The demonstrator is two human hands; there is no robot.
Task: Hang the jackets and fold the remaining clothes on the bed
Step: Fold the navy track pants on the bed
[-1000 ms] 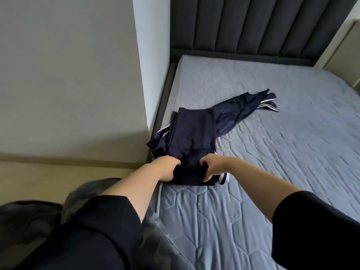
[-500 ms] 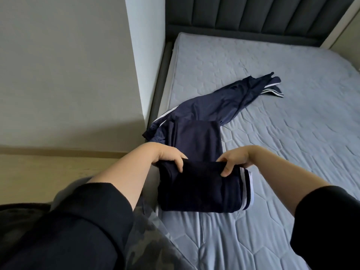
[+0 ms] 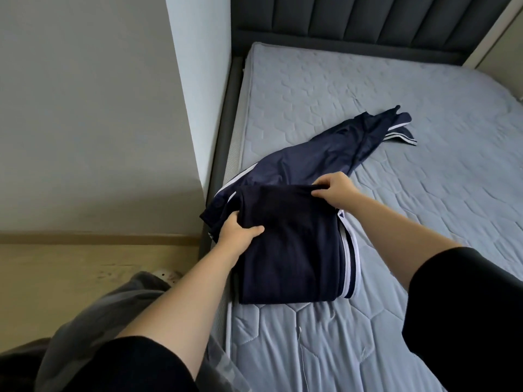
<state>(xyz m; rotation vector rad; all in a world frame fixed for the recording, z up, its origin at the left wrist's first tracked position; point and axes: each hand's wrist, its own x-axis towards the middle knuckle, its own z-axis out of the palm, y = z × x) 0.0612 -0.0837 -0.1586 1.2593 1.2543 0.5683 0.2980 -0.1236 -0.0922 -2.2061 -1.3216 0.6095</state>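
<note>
A folded navy garment with white side stripes (image 3: pixel 288 250) lies at the near left edge of the grey quilted mattress (image 3: pixel 424 193). My left hand (image 3: pixel 239 232) grips its left edge, thumb on top. My right hand (image 3: pixel 335 189) pinches its far right corner. Under and behind the fold, a second navy striped garment (image 3: pixel 325 154) stretches unfolded toward the middle of the bed, its cuffs at the far end.
A dark padded headboard (image 3: pixel 368 21) closes the far end of the bed. A white wall corner (image 3: pixel 198 94) and the dark bed frame (image 3: pixel 223 137) stand just left of the mattress. Wooden floor (image 3: pixel 70 278) and my camouflage-patterned trouser leg (image 3: pixel 113 321) lie at lower left.
Both hands folded the navy garment over toward me, then shifted: my right hand moved up to the far corner, my left to the left edge.
</note>
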